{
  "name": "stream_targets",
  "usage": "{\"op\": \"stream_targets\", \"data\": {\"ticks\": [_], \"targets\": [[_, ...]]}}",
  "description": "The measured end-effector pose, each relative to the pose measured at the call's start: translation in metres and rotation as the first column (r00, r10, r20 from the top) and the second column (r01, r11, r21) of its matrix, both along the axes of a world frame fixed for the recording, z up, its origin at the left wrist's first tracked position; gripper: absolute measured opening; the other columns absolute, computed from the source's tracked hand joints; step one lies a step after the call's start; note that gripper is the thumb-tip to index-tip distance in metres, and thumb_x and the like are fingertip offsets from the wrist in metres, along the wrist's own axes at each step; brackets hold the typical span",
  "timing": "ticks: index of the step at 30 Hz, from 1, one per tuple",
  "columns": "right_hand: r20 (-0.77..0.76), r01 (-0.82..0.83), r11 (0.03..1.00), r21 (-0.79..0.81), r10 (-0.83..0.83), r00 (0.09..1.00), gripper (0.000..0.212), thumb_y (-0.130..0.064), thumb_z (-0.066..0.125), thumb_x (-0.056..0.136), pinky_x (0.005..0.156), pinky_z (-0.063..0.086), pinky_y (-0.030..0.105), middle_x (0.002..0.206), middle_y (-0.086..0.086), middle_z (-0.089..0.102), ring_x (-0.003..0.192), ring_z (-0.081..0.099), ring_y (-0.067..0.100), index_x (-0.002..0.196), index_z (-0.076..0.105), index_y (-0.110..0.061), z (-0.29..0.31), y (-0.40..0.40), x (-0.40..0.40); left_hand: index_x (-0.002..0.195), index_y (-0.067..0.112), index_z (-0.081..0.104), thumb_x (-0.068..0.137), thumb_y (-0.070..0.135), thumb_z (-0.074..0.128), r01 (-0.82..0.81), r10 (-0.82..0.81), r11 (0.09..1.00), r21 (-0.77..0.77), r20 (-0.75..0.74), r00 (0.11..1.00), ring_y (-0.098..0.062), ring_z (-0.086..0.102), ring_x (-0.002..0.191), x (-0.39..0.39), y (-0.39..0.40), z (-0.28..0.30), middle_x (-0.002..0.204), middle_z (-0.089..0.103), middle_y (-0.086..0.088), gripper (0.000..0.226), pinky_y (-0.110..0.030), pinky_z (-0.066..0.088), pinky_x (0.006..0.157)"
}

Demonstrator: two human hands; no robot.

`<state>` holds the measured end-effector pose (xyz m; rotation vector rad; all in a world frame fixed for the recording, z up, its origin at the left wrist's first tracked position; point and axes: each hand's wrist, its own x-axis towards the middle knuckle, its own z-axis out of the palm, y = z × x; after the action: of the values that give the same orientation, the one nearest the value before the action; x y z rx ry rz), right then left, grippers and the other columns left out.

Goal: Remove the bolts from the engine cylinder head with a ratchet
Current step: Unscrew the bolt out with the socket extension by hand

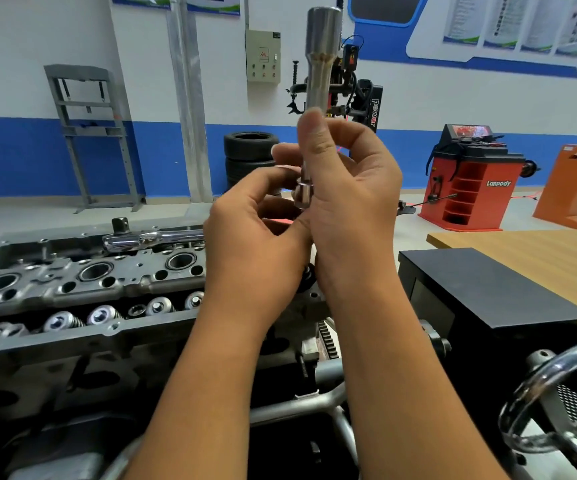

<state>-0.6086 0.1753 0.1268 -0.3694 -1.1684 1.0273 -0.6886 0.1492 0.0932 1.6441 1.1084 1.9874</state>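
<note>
cylinder head (pixel 82 282): at 9 o'clock, valve springs exposed.
ratchet (pixel 152 237): lying on the head's far edge.
left hand (pixel 255 244): fingers curled, pinching the socket's lower end.
right hand (pixel 345 195): gripping the upright long socket (pixel 321 60) at 12 o'clock.

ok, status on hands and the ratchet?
Right hand grips upright steel socket extension. Left hand pinches its lower end. Chrome ratchet lies idle on grey cylinder head.

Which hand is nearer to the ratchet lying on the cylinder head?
Left. The left hand is raised just right of the ratchet, whose handle runs behind it. The right hand is farther right, gripping an upright long socket.
</note>
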Motion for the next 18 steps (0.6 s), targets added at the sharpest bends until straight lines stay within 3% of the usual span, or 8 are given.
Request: {"op": "stream_targets", "data": {"ticks": [3, 6, 9, 12, 15, 18], "targets": [[0.007, 0.014, 1.0, 0.026, -0.014, 1.0, 0.016, -0.022, 0.069, 0.099, 0.067, 0.063, 0.048, 0.087, 0.019, 0.077, 0.075, 0.073, 0.024, 0.093, 0.062, -0.009, -0.0017, 0.0007, -0.0025, 0.113, 0.023, 0.076, 0.092, -0.002, 0.073, 0.025, -0.025, 0.999, 0.027, 0.001, 1.0, -0.016, 0.077, 0.079, -0.0015, 0.0004, -0.0005, 0.089, 0.08, 0.002, 0.033, -0.029, 0.061, 0.063], [0.023, 0.059, 0.997, 0.053, -0.06, 0.998, 0.025, -0.025, 0.058, 0.106, 0.072, 0.061, 0.035, 0.086, 0.018, 0.077, 0.075, 0.073, 0.018, 0.092, 0.063, -0.004, -0.0007, 0.0029, -0.0036, 0.121, 0.02, 0.073, 0.103, 0.002, 0.06, 0.136, -0.136, 0.991, 0.02, -0.02, 0.991, -0.014, 0.077, 0.096, -0.0017, -0.0005, 0.0017, 0.102, 0.08, 0.003, 0.029, -0.027, 0.062, 0.077], [0.02, 0.045, 0.998, 0.035, -0.046, 0.999, 0.034, -0.027, 0.052, 0.108, 0.077, 0.062, 0.041, 0.087, 0.021, 0.076, 0.076, 0.072, 0.018, 0.095, 0.066, 0.002, 0.0007, 0.0031, -0.0027, 0.113, 0.03, 0.071, 0.103, 0.003, 0.06, 0.114, -0.113, 0.993, 0.019, -0.041, 0.993, -0.011, 0.076, 0.096, -0.0007, -0.0008, 0.0025, 0.102, 0.08, 0.006, 0.031, -0.028, 0.062, 0.082], [0.01, -0.026, 1.0, 0.0, 0.026, 1.0, 0.022, -0.026, 0.062, 0.103, 0.07, 0.062, 0.05, 0.09, 0.022, 0.076, 0.074, 0.071, 0.024, 0.097, 0.063, -0.005, 0.0008, -0.0006, -0.0027, 0.103, 0.027, 0.074, 0.094, 0.002, 0.072, -0.009, 0.009, 0.999, 0.047, -0.007, 1.0, -0.01, 0.076, 0.079, -0.0005, 0.0001, 0.0005, 0.091, 0.079, 0.008, 0.027, -0.027, 0.063, 0.067], [0.022, -0.024, 1.0, 0.014, 0.023, 0.999, 0.017, -0.021, 0.069, 0.099, 0.069, 0.063, 0.06, 0.09, 0.021, 0.076, 0.075, 0.073, 0.033, 0.092, 0.059, -0.008, -0.0016, -0.0035, -0.0057, 0.1, 0.023, 0.076, 0.088, 0.001, 0.078, -0.072, 0.071, 0.997, 0.036, 0.01, 0.997, -0.015, 0.075, 0.073, -0.002, 0.001, -0.0015, 0.087, 0.078, 0.006, 0.026, -0.037, 0.064, 0.062], [0.052, 0.045, 0.997, 0.061, -0.048, 0.997, 0.025, -0.024, 0.059, 0.105, 0.079, 0.064, 0.048, 0.089, 0.019, 0.077, 0.08, 0.075, 0.026, 0.092, 0.063, -0.003, -0.0023, -0.001, -0.0075, 0.112, 0.021, 0.074, 0.1, 0.004, 0.065, 0.087, -0.086, 0.996, 0.022, -0.029, 0.996, -0.014, 0.077, 0.091, -0.0045, -0.0023, 0.0009, 0.099, 0.079, 0.003, 0.023, -0.03, 0.064, 0.074]]}}
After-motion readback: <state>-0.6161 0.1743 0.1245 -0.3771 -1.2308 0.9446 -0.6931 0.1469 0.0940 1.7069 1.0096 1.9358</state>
